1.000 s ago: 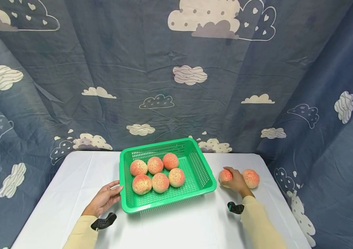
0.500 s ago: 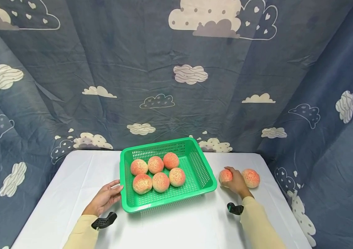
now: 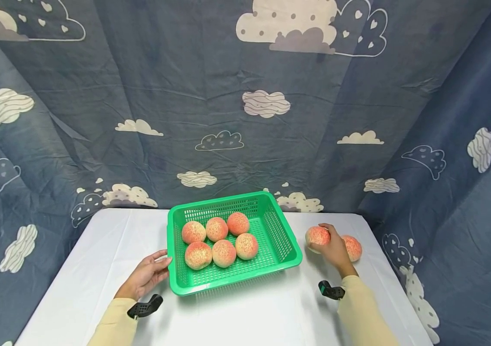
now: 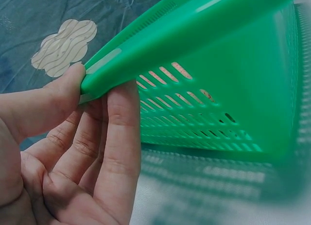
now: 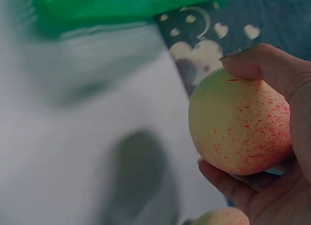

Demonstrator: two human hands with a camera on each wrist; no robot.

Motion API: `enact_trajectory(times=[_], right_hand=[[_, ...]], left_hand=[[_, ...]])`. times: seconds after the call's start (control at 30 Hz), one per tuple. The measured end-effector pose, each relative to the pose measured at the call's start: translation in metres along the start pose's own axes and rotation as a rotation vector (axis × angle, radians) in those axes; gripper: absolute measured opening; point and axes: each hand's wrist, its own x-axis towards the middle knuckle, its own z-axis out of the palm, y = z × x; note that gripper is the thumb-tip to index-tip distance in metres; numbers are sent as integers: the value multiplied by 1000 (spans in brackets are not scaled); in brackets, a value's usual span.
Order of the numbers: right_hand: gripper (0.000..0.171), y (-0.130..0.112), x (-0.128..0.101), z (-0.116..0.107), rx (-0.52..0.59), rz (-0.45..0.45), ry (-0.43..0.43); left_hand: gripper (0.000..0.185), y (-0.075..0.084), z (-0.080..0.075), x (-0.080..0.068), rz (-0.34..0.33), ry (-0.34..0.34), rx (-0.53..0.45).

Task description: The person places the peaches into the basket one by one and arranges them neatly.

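A green plastic basket [image 3: 232,283] holds several speckled pink-and-yellow peaches [image 3: 224,253] on its left side. My left hand [image 3: 145,278] grips the basket's left edge; in the left wrist view the thumb lies on the rim [image 4: 160,52] and the fingers curl under it. To the right of the basket, my right hand [image 3: 335,249] holds a peach [image 5: 238,123] between thumb and fingers. That peach hangs above the table, its shadow falling apart from it. Another peach [image 3: 352,248] lies just behind this hand to the right, partly hidden by it.
A white cloth covers the table [image 3: 245,317]. Behind it and along the sides hangs a dark blue curtain [image 3: 202,110] with a cloud print. The basket's right part shows bare mesh floor [image 3: 264,240].
My right hand has raised the peach off the table and shifted slightly up and right, covering part of the other peach. The left hand and the basket stay in place.
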Motion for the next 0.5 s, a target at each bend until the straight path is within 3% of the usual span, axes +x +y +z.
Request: enact_trajectory(times=[0.33,0.5], right_hand=[[77,-34,-8,-12,42,-61,33],[77,-49,-13,-12,104,-107,10]], left_hand=[[47,1,0,-1,6,-14,-10],[45,0,-1,0,8,-21,-6]])
